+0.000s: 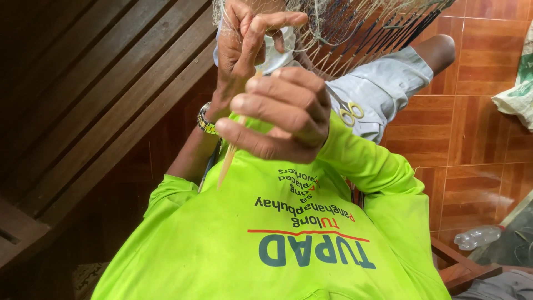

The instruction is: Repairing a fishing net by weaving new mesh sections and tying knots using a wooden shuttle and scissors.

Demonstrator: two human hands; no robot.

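A thin, pale bamboo netting needle (229, 155) stands nearly upright at the centre of the scene, tilted slightly, its lower tip over the bright green shirt and its upper part hidden. Far above it hangs a fine pale fishing net (333, 28), its mesh bunched and draping towards the right.

— What do the hands hold above the lime-green shirt (233, 244)?

— The right hand (280, 114), just above the shirt's chest, closes around a slim bamboo netting needle (229, 155). The left hand (244, 41), higher up, pinches the fishing net (355, 25); a metal wristwatch (206, 122) sits on its wrist.

— And around the shirt?

— Scissors (350, 113) lie on the grey shorts (383, 89) just beyond it. A clear plastic bottle (477, 237) lies on the brown tiled floor (483, 144) to the shirt's right; a slatted wooden bench (100, 83) stands to its left.
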